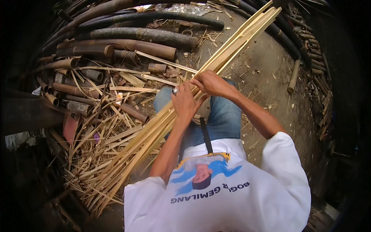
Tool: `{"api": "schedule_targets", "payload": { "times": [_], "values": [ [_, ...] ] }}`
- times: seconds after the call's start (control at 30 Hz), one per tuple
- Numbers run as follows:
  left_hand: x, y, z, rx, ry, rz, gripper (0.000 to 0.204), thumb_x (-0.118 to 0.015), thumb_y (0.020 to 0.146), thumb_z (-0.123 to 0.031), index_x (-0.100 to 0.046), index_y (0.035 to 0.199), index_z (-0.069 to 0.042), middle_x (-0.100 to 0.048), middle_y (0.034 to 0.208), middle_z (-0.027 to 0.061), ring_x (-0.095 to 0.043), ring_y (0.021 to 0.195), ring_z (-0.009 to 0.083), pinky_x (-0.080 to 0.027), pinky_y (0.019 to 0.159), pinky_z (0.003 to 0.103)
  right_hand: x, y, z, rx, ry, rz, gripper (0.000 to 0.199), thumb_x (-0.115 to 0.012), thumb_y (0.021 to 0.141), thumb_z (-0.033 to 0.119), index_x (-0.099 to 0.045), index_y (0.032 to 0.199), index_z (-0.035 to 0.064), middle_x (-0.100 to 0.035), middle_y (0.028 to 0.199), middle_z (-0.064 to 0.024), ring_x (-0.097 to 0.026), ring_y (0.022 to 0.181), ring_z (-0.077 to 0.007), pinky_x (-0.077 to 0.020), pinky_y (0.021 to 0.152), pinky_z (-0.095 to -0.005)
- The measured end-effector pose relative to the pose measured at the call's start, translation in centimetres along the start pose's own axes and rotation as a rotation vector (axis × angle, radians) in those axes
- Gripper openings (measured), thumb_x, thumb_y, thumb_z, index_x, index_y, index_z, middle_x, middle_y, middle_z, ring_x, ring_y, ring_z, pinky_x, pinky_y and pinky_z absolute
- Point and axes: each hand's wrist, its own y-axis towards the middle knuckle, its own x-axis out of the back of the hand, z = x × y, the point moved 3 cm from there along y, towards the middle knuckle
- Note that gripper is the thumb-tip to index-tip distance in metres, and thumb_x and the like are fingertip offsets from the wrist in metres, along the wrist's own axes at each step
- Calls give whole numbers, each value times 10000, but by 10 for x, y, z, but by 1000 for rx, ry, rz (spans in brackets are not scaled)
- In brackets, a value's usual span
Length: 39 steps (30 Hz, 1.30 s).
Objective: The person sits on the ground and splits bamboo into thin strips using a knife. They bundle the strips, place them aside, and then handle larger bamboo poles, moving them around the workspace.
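Observation:
A long bundle of pale split bamboo strips [228,50] runs slantwise across my lap, from the lower left up to the far right. My left hand [184,101], with a ring on one finger, is closed around the bundle near its middle. Just beyond it, my right hand [210,83] is also closed on the strips, its fingers curled over the top and close to the left hand. The undersides of both grips are hidden. The strips fan apart somewhat at the lower left end.
Bamboo poles [143,36] lie stacked at the far left, with short cut pieces [79,108] below them. Loose bamboo shavings [104,154] cover the ground at left. A short bamboo piece [294,75] rests on the dirt floor [270,69] at right, near more stacked bamboo [317,62].

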Motion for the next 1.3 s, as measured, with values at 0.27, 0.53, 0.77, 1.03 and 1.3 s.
{"api": "schedule_targets", "payload": {
  "times": [0.27,0.53,0.77,1.03,1.3],
  "values": [
    [-9,-11,0,90,-56,178,660,-874,587,-456,-578,1062,-107,-601,937,105,-637,788,321,-487,652,436,-3,6,12,-5,-69,180,344,-582,926,254,-652,751,-34,-583,672,-262,-572,621,-436,-443,599,-506],
    [-5,-17,0,177,-288,219,786,-796,677,-529,-563,1250,-43,-668,1052,144,-647,941,319,-452,773,442,8,-26,19,-17,-89,152,428,-549,961,298,-624,725,-52,-567,658,-266,-555,618,-437,-437,602,-490],
    [-21,-21,3,74,-296,162,630,-739,775,-474,-583,1318,-194,-665,1216,44,-657,981,268,-414,847,414,6,-30,19,6,-177,303,314,-561,935,246,-635,834,-42,-613,749,-251,-614,746,-429,-477,679,-490],
    [-22,-19,0,177,-284,215,645,-696,787,-560,-598,1302,-183,-676,1187,49,-657,995,260,-390,900,453,28,-36,30,107,-583,269,370,-604,819,72,-542,1169,-31,-622,1018,-198,-661,942,-358,-526,809,-420],
    [-26,-20,5,138,-232,267,624,-698,787,-537,-603,1293,-183,-683,1171,41,-667,967,242,-399,908,432,23,-66,46,617,-825,-106,505,-642,760,158,-586,1262,150,-597,1159,-58,-551,1200,-224,-315,1142,-435]
  ]
}}
